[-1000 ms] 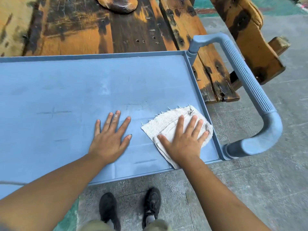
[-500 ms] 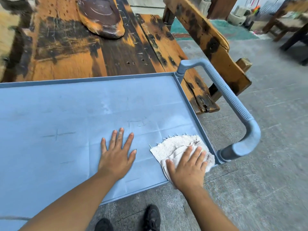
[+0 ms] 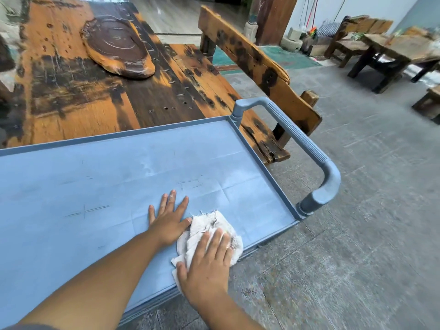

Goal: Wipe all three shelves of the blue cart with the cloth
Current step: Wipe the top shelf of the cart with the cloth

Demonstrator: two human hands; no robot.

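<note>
The right hand (image 3: pixel 206 265) lies flat with fingers spread, pressing the crumpled white cloth (image 3: pixel 214 231) onto the blue cart's top shelf (image 3: pixel 119 177) by its near edge. The left hand (image 3: pixel 169 221) rests palm-down and unclenched just beside, thumb touching the cloth, grasping nothing; the cart handle (image 3: pixel 302 141) lies beyond the right fingertips.

The flat, pale blue plastic top shelf (image 3: pixel 119 177) of the cart has a low raised rim and faint scratch marks (a cross-shaped one sits toward its left). A crumpled white terry cloth (image 3: pixel 212 231) lies on it at the near edge, close to the right corner. The left hand (image 3: pixel 169 222) rests flat on the shelf, touching the cloth; the right hand (image 3: pixel 209 263) presses on the cloth. The cart stands on a grey tiled floor (image 3: pixel 345 234).
</note>
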